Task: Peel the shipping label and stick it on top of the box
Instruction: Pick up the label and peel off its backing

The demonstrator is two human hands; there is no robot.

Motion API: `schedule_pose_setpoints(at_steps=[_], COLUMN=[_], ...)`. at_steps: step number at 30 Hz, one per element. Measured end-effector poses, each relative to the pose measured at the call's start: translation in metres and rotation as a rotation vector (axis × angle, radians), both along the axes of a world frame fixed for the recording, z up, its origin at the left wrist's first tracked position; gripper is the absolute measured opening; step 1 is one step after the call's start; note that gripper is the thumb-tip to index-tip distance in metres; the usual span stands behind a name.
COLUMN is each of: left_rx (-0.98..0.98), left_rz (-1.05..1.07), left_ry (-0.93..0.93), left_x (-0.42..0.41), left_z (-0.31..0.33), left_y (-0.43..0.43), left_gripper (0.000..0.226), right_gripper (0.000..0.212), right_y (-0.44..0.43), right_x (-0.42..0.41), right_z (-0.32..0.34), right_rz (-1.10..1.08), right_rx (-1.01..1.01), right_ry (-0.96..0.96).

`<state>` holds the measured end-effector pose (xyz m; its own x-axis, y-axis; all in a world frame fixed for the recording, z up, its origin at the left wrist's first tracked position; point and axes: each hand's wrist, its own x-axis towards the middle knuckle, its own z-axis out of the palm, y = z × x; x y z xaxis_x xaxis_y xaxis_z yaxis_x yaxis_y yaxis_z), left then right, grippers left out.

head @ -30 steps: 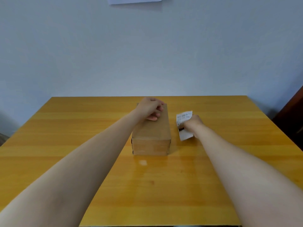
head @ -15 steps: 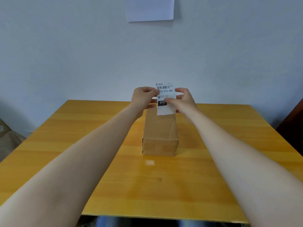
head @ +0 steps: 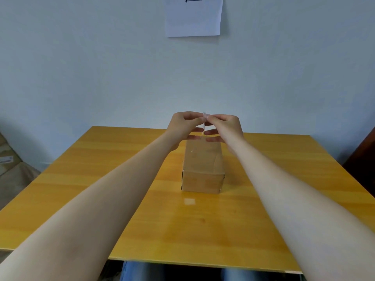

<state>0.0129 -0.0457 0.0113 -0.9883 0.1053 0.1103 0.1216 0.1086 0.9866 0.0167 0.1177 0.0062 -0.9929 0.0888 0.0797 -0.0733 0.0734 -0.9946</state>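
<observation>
Two bare hands are seen from the head camera, raised together above the far end of a cardboard box [head: 203, 159]. The shipping label [head: 204, 120] is pinched between them, turned edge-on so that only a thin white strip is visible; its printed face cannot be read. The left hand [head: 183, 124] is closed on the label's left side with thumb and forefinger, the remaining fingers [head: 195, 130] being spread below. The right hand [head: 225, 125] is closed on the label's right side in the same way, its lower fingers extended toward the left hand. The label is held in the air, clear of the box top.

The box is set lengthwise on a yellow wooden table [head: 101, 179], near its middle, with its short front face turned toward the camera. A white sheet of paper [head: 193, 17] is fixed to the pale wall behind. Stacked cardboard [head: 10, 169] is partly visible at the left edge.
</observation>
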Motion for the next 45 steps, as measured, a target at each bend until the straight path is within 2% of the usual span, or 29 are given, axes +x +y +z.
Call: schedule_pose_setpoints(at_steps=[13,24,30,39,45], left_rx=[0.036,0.05,0.076,0.11,0.11], left_rz=[-0.003,-0.016,-0.026,-0.033,0.005], left_ry=[-0.031,-0.011,-0.034,-0.038,-0.022], left_x=[0.003,0.003,0.004,0.001,-0.001], left_z=[0.001,-0.002,-0.002,-0.004,-0.006], left_y=[0.013,0.011,0.013,0.016,0.018], left_gripper=[0.036,0.03,0.032,0.03,0.027], right_gripper=[0.023,0.021,0.01,0.011,0.02], right_y=[0.012,0.013,0.012,0.015,0.016], right_x=[0.003,0.001,0.002,-0.001,0.0], right_z=[-0.001,-0.004,-0.004,-0.007,-0.007], right_rz=[0.003,0.002,-0.001,-0.01,0.015], right_rx=[-0.006,-0.023,-0.042,-0.052,-0.073], right_ry=[0.04,0.029,0.04,0.033,0.006])
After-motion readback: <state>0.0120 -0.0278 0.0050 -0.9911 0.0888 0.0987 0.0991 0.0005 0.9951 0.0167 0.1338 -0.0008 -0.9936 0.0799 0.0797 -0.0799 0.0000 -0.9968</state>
